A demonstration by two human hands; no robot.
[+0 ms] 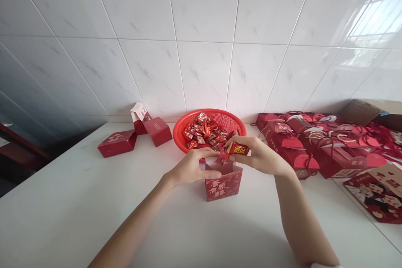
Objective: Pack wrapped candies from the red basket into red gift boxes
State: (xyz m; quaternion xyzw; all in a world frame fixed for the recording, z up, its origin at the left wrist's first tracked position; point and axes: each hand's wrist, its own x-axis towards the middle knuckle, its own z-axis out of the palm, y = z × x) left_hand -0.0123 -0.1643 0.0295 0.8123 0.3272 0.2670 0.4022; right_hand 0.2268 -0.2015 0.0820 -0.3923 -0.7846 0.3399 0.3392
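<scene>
The basket (228, 119) is orange-red, dotted with holes. Inside it, candies (205, 130) wear red wrappers with pale print. In front of it, the box (223, 186) is dark red with pink characters. Behind it, white wall tiles (204, 67) carry grey veining. Beneath it, the table (78, 201) is white.

both bare forearms reach forward from the bottom of the view, the left forearm (138, 220) slanting up to the right, the right forearm (300, 217) rising steeply and leaning left. the right wrist (284, 172) bends inward. the left hand (191, 167) curves with its thumb (212, 174) nearer and below the fingers. the right hand (264, 155) points left, index finger above thumb in a pinch, near the left fingertips.
</scene>
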